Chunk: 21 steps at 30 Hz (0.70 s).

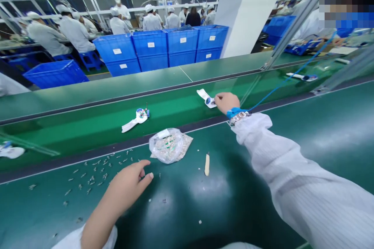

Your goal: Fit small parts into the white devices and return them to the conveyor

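Reference: plastic bag (168, 147) on the tabletop (181, 214). Left hand (130, 179) at the bag's near-left side; grip released, thumb and forefinger parted. Right hand (227, 102) beyond the bag and to its right, fingers curled against a white part (202, 94) on the green belt (172, 109); cannot tell whether this grip is clenched on it. Small metal pieces (91, 179) scattered left of the bag; cream-handled tool (207, 165) right of the bag.

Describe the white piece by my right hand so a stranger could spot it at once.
Beyond the near worktable, find the bright green belt. On it lies the white piece, with a flat tail and blue round part. Unlike the other white pieces along the belt, it has your right hand at it.
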### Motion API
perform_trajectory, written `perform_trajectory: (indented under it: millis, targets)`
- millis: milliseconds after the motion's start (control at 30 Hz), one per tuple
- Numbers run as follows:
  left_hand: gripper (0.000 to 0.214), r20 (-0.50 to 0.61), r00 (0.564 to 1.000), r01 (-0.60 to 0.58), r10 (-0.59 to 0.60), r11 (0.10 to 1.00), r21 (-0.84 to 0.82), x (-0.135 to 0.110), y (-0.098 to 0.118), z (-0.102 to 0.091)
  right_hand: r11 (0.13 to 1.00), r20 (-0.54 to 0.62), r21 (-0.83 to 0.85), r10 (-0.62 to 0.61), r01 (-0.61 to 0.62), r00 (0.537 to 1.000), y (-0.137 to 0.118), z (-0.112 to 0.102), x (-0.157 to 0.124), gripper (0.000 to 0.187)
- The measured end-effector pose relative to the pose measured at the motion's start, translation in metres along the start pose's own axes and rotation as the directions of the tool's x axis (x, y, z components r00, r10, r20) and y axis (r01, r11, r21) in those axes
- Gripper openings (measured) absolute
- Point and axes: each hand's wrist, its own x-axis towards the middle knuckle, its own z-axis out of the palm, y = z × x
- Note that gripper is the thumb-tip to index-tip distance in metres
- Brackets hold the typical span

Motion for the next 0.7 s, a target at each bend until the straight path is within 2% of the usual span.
perform_trajectory:
  millis: [133,267,333,400,467,533,600,700]
  targets:
    - [0.03,-0.103,0.992,0.072,-0.065,0.996,0.056,0.053,-0.019,-0.017,0.991,0.114,-0.102,0.096,-0.085,0.989,0.016,0.009,-0.033,0.024]
    - [0.038,-0.313,0.929,0.256,-0.199,0.954,0.155,0.125,-0.032,-0.031,0.99,0.189,-0.102,0.12,-0.102,0.975,0.018,0.009,-0.08,0.024]
    - [0.04,-0.347,0.915,0.288,-0.206,0.935,0.205,0.155,-0.033,-0.034,0.993,0.215,-0.06,0.11,-0.1,0.97,0.014,0.005,-0.101,0.025]
    - [0.038,-0.335,0.919,0.302,-0.211,0.92,0.25,0.174,-0.031,-0.036,0.995,0.239,-0.006,0.101,-0.103,0.966,0.01,-0.001,-0.119,0.026]
    - [0.035,-0.309,0.928,0.3,-0.209,0.91,0.287,0.184,-0.029,-0.037,0.992,0.26,0.045,0.104,-0.12,0.96,0.006,-0.007,-0.135,0.027]
    - [0.032,-0.299,0.936,0.282,-0.186,0.905,0.319,0.183,-0.027,-0.039,0.984,0.276,0.094,0.118,-0.149,0.954,0.003,-0.014,-0.148,0.029]
    - [0.031,-0.318,0.938,0.25,-0.137,0.903,0.35,0.173,-0.023,-0.042,0.971,0.291,0.154,0.133,-0.183,0.948,-0.002,-0.018,-0.155,0.029]
    - [0.03,-0.377,0.926,0.171,-0.012,0.904,0.392,0.138,-0.012,-0.047,0.927,0.329,0.299,0.122,-0.225,0.936,-0.017,-0.016,-0.156,0.027]
